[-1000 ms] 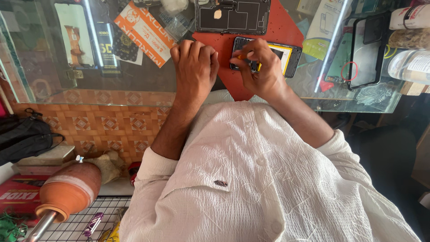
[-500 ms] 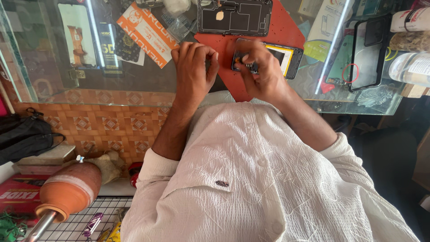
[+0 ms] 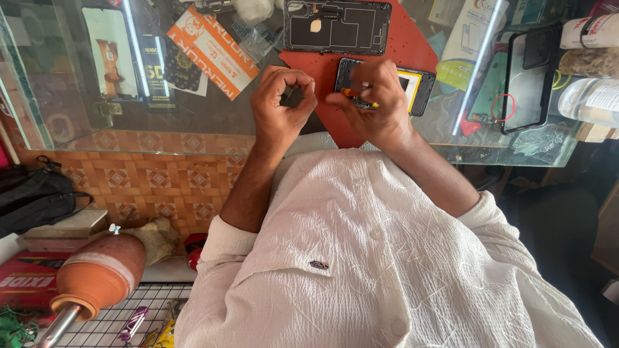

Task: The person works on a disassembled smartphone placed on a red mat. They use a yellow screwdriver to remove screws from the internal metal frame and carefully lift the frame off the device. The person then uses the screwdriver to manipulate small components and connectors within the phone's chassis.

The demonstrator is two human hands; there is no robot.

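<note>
Head view: right hand (image 3: 371, 103) pinches a small orange-handled tool (image 3: 349, 93) over an opened phone (image 3: 412, 90) lying on a red mat (image 3: 412, 48) on the glass surface (image 3: 193, 122). Left hand (image 3: 280, 103) curled closed, empty, just beside it.

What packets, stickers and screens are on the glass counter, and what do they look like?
Orange packet: flat rectangle, white print, tilted, far side left of the left hand.
Phone screen: upright rectangle, pale picture, far left.
Opened phone: black frame, yellow inside, on the red mat, under the right hand.
White box: right of the mat.
</note>
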